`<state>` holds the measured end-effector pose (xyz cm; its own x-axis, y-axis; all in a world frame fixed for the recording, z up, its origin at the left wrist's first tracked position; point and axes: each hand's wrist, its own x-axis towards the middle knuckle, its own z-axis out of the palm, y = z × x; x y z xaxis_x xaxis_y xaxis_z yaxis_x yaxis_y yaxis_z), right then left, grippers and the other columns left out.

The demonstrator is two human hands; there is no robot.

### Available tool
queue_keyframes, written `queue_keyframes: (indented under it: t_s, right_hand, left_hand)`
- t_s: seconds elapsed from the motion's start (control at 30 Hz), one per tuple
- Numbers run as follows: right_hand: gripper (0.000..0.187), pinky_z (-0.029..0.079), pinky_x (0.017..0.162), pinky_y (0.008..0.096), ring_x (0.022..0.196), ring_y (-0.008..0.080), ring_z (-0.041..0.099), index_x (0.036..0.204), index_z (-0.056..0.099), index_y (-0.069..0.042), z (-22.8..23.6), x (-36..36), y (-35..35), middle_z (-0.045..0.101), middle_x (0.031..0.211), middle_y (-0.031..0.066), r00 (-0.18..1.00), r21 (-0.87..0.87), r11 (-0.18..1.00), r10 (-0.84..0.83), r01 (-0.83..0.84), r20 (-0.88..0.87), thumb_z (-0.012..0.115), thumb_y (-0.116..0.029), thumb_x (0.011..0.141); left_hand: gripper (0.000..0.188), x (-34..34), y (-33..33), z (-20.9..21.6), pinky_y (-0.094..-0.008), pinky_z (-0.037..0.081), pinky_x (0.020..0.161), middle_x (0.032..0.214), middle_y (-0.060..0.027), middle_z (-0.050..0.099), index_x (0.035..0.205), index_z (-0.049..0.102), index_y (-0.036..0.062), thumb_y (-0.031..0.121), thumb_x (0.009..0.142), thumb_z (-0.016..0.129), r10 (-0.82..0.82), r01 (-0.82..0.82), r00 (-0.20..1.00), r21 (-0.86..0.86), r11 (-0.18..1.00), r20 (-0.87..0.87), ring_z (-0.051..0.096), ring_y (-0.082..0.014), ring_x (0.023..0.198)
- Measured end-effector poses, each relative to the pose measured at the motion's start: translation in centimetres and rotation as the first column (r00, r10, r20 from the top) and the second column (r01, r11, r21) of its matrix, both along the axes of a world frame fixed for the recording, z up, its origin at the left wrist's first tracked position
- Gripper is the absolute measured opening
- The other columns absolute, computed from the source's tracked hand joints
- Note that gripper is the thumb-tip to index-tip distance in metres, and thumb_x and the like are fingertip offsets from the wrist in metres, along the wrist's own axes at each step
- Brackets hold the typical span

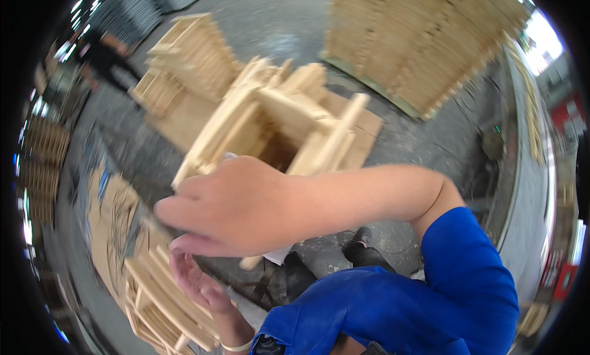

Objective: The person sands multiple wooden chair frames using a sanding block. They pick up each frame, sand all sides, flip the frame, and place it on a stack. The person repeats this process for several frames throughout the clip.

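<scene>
My right arm, in a short blue sleeve, reaches across to the left, and my right hand (230, 201) is in front of a pale wooden frame (295, 109). Its fingers curl in and look closed; whatever they may hold is hidden. A small greyish bit shows at the hand's upper edge, too blurred to name. Just below is my left hand (200, 281), palm showing, thumb apart from the fingers, with nothing seen in it. Its fingertips come up close to the right hand; whether they touch I cannot tell. A light band circles the left wrist.
Slatted wooden pieces (169, 300) lie at the lower left, beside flattened cardboard (114, 226). More wooden frames (193, 57) are stacked at the far left. A tall wooden stack (418, 42) stands at the back right. Another person (107, 57) is at the far left.
</scene>
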<state>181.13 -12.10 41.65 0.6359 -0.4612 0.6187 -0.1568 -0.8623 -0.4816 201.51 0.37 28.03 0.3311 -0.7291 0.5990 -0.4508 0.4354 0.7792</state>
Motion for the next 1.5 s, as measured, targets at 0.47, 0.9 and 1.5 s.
queue_keyframes:
  t_s: [0.47, 0.9, 1.5]
  right_hand:
    - [0.016, 0.046, 0.058, 0.0291, 0.063, 0.0192, 0.058, 0.098, 0.061, -0.001, -12.9, -43.2, 20.0, 0.062, 0.078, 0.0126, 0.064, 0.594, 0.253, -0.945, 0.763, 0.320, 0.053, -0.014, 0.091]
    - [0.034, 0.046, 0.065, 0.0326, 0.071, 0.0192, 0.057, 0.110, 0.061, 0.001, -11.8, -53.5, 29.7, 0.063, 0.081, 0.0124, 0.252, 0.688, 0.070, -0.953, 0.723, -0.169, 0.062, -0.023, 0.086]
    - [0.053, 0.029, 0.106, 0.0355, 0.129, 0.0236, 0.036, 0.144, 0.027, -0.006, -15.9, -73.8, 7.4, 0.038, 0.140, 0.0132, 0.440, 0.849, 0.310, -0.892, 0.427, 0.104, 0.045, -0.022, 0.097]
  left_hand:
    - [0.041, -49.0, 0.5, -2.2, -0.0360, 0.041, 0.091, 0.116, -0.0143, 0.055, 0.107, 0.060, -0.0012, 0.013, 0.072, 0.075, -0.970, 0.818, -0.017, 0.555, -0.152, -0.241, 0.052, -0.0244, 0.108]
    - [0.016, -63.5, -4.2, -0.7, -0.0317, 0.046, 0.068, 0.080, -0.0138, 0.062, 0.088, 0.061, -0.0037, 0.010, 0.082, 0.065, -0.919, 0.745, -0.360, 0.544, -0.386, -0.160, 0.061, -0.0238, 0.074]
    - [0.018, -87.7, -24.6, -1.6, -0.0283, 0.047, 0.070, 0.073, -0.0051, 0.061, 0.084, 0.059, 0.0005, 0.008, 0.074, 0.072, -0.949, 0.792, -0.316, 0.547, -0.271, -0.013, 0.059, -0.0130, 0.072]
